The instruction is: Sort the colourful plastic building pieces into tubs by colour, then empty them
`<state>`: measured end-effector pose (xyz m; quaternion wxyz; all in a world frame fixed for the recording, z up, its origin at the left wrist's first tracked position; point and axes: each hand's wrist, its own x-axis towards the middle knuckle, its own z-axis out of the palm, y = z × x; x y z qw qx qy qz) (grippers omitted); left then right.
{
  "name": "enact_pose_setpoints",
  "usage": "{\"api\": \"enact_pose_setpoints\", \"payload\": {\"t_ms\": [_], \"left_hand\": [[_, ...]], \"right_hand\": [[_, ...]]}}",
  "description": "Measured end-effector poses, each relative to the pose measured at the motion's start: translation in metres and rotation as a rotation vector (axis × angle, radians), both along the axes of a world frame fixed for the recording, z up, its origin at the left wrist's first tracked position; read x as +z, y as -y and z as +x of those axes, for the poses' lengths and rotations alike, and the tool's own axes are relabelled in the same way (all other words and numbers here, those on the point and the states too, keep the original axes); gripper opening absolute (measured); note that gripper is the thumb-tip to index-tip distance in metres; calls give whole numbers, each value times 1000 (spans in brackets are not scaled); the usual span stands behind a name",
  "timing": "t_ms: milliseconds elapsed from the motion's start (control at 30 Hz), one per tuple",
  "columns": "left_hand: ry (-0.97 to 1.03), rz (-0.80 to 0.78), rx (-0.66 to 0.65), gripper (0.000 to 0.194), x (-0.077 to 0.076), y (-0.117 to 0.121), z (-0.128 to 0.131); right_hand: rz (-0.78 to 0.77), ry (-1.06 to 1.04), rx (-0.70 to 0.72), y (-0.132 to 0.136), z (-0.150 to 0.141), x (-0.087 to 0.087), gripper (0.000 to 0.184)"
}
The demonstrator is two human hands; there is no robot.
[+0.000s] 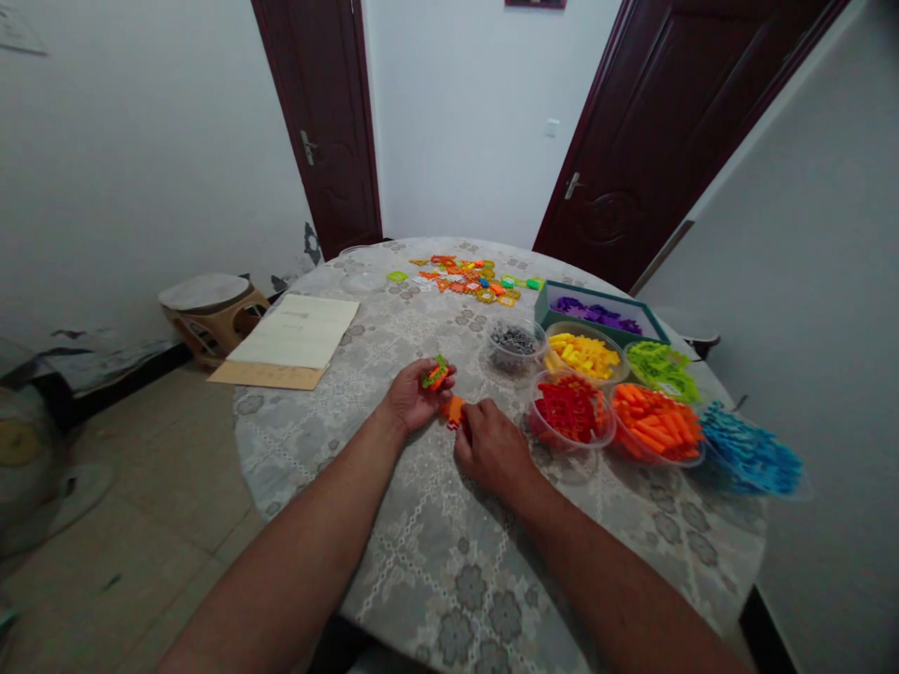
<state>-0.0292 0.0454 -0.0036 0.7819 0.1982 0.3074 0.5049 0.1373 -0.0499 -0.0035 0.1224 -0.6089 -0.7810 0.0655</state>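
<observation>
My left hand (414, 395) is closed around a small assembly of green and orange plastic building pieces (435, 375), held just above the table. Beside it, an orange plastic piece (453, 410) with a bit of red and white at its lower edge sits between the two hands. The fingers of my right hand (493, 447) pinch this orange piece at its right side. Part of its edge is hidden behind the fingertips. A tub of red pieces (570, 409) stands to the right of my right hand.
Clear tubs hold grey (514, 339), yellow (582, 356), lime-green (661, 368), orange (656, 423) and blue pieces (751, 449). Purple pieces lie in a green box (604, 313). Mixed loose pieces (467, 279) cover the far side of the patterned tablecloth (421, 534). At left lies an open paper folder (293, 332).
</observation>
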Motion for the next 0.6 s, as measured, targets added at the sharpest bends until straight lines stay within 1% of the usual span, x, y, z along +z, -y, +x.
{"api": "enact_pose_setpoints", "payload": {"t_ms": [100,167,267,300,433,600], "left_hand": [[-14,35,-23,21,0,-2,-1],[-57,103,-49,23,2,-3,-2],[-173,223,-82,23,3,-7,-3],[-209,246,-89,23,4,-7,-4],[-304,265,-75,24,6,-8,-6],[-384,300,-33,23,10,-6,-4]], "right_hand": [[-15,32,-19,0,-1,1,21],[-7,39,-20,0,-2,2,22],[12,36,-15,1,-1,2,33],[12,36,-17,1,-1,2,35],[1,48,-25,-3,-1,2,25],[-3,-16,-57,-12,5,-2,23]]}}
